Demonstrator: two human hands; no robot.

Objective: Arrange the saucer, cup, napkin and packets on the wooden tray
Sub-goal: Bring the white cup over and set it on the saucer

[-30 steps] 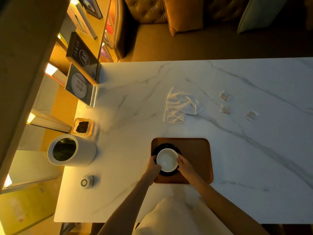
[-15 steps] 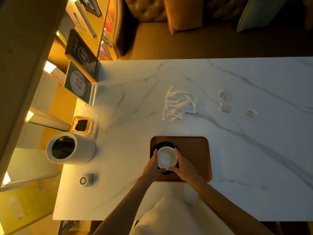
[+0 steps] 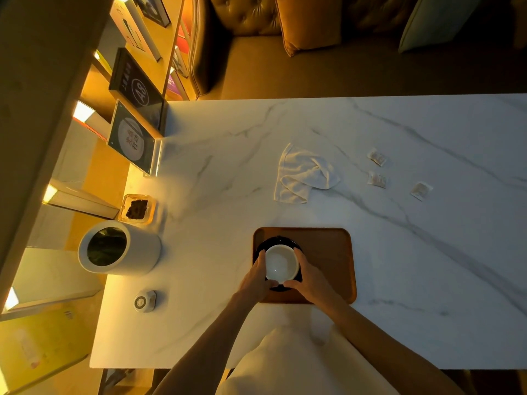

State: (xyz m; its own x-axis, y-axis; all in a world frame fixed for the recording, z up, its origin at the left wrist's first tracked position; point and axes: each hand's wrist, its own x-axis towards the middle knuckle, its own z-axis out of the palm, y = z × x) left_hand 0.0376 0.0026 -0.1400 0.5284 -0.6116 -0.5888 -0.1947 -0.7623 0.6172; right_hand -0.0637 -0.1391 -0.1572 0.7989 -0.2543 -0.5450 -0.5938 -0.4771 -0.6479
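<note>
A white cup (image 3: pixel 281 262) stands on a black saucer (image 3: pixel 278 241) in the left part of the wooden tray (image 3: pixel 328 263). My left hand (image 3: pixel 256 276) cups its left side and my right hand (image 3: pixel 309 276) cups its right side, so both hold the cup. A crumpled white napkin (image 3: pixel 303 173) lies on the marble table beyond the tray. Three small packets lie to its right: one (image 3: pixel 377 157), another (image 3: pixel 377 179) and a third (image 3: pixel 421 190). The near part of the saucer is hidden by my hands.
A white cylindrical bin (image 3: pixel 119 248) stands at the table's left edge, with a small glass dish of dark bits (image 3: pixel 137 208) behind it and a round white device (image 3: pixel 145 301) in front. An acrylic sign stand (image 3: pixel 134 141) sits at the far left corner. A sofa lies beyond the table.
My hands have closed in around the cup from its near sides to its left and right sides. The cup sits a little farther back on the saucer.
</note>
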